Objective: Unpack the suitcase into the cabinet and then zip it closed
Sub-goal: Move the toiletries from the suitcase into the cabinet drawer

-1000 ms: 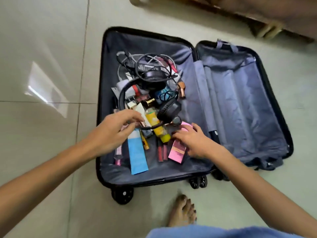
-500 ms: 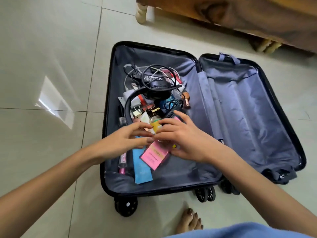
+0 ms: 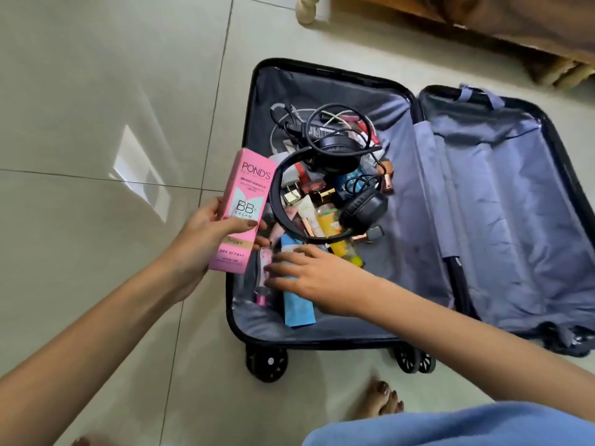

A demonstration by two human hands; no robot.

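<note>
A black suitcase (image 3: 415, 101) lies open on the tiled floor, both halves lined in grey-blue fabric. Its left half holds black headphones (image 3: 362, 206), cables, a yellow bottle (image 3: 331, 228), a blue box (image 3: 297, 309) and small cosmetics. My left hand (image 3: 206, 243) grips a pink Pond's BB cream box (image 3: 244, 207), lifted over the suitcase's left edge. My right hand (image 3: 309, 278) reaches across the blue box, fingers stretched flat towards a small pink tube (image 3: 262, 291). The right half (image 3: 515, 226) holds nothing loose.
A wooden piece of furniture (image 3: 483, 20) with turned legs stands beyond the suitcase at the top right. Bare tiled floor (image 3: 96, 123) spreads to the left. My bare foot (image 3: 383, 400) and blue clothing (image 3: 450, 426) are in front of the suitcase wheels (image 3: 267, 363).
The pink box has passed from my right hand to my left, which lifted it out to the left. My right hand has moved down-left onto the blue box.
</note>
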